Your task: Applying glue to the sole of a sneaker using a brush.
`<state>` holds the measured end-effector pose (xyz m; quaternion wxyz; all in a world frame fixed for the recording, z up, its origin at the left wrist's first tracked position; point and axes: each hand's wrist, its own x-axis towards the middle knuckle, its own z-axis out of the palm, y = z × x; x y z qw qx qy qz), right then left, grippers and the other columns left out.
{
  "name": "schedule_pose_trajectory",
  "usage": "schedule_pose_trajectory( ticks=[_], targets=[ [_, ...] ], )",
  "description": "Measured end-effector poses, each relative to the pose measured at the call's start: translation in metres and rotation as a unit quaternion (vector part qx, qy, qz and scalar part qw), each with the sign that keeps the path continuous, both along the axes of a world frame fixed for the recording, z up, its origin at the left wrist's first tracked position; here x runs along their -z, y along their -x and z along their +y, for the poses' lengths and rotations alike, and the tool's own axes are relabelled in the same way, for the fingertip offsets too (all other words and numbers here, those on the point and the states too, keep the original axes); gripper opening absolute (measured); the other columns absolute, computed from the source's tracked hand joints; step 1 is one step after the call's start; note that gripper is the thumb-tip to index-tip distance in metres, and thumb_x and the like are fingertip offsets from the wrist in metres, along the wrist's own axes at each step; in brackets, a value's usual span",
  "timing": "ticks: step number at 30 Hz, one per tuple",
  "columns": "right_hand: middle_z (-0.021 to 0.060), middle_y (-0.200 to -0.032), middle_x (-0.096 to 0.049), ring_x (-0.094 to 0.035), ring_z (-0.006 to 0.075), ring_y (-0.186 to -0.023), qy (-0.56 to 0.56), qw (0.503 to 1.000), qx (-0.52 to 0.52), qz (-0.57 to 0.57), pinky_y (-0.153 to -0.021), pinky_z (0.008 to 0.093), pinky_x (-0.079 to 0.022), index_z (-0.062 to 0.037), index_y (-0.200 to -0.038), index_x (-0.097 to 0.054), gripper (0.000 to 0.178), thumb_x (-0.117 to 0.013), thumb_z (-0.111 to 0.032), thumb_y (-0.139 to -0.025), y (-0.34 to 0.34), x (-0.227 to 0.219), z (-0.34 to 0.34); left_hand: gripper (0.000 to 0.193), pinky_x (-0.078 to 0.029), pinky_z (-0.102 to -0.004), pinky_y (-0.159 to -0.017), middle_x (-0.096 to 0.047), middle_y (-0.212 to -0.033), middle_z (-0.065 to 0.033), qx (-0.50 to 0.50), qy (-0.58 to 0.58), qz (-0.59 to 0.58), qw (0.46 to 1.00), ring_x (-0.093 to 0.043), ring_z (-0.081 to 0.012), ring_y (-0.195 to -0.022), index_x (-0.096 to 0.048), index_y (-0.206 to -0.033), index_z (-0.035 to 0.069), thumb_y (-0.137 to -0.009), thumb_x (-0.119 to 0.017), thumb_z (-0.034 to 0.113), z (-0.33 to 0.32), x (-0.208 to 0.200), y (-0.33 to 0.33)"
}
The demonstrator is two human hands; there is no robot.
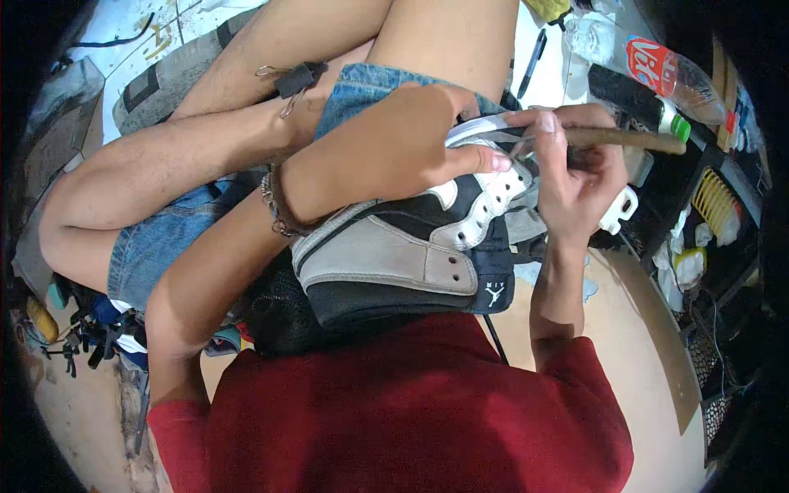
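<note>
**Working a wooden-handled tool along a high-top shoe held in the lap**

Holding the shoe (411, 246) steady comes first: we see a grey, white and black high-top lying on its side across the lap, its ankle collar toward the red shirt (411, 411) and its toe end pointing away, over the denim shorts (164, 238). Our left hand (403, 140) is wrapped over the upper part of the shoe, fingers curled down and the thumb pressed flat near the lace eyelets, clamping it in place. Our right hand (575, 181) is closed around a long tool with a brown wooden handle (633, 138), fingers pinching it close to the working end, which meets the white edge of the shoe near the front. The tip itself is hidden by fingers, so we cannot tell what kind of point it has.

As to progress, we judge the work to be under way and not finished: the tool is engaged at one spot on the front edge, no laces are visible in the eyelets we can see, and how much of the edge is already treated cannot be read from here.

We are seated low, legs folded, above a pale tiled floor (131, 33). To the right lie a clear plastic bottle (649, 66), a dark pen (532, 62) and a black wire rack (723, 214) holding small items. A binder clip (294, 80) rests on the leg, and small tools are heaped at lower left (82, 337).
</note>
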<state>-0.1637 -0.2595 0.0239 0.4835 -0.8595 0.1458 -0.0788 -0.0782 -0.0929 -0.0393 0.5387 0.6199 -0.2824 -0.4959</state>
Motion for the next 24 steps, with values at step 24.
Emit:
schedule_pose_trajectory(
  ticks=[24],
  targets=[
    [0.0113,-0.077,-0.071,-0.065,0.0085,-0.066,-0.003,0.998,0.047,0.047,-0.060,0.0197,-0.051,0.0011,-0.088,-0.060,0.010,-0.067,-0.005,-0.092,-0.0003,-0.0020,0.0003,0.044,-0.049,-0.0312,-0.062,-0.068,-0.079,-0.0176,0.009,0.036,-0.059,0.998,-0.064,-0.0170,-0.070,-0.063,-0.110,-0.005,-0.086,-0.074,0.031,-0.0020,0.0026,-0.0006]
  ],
)
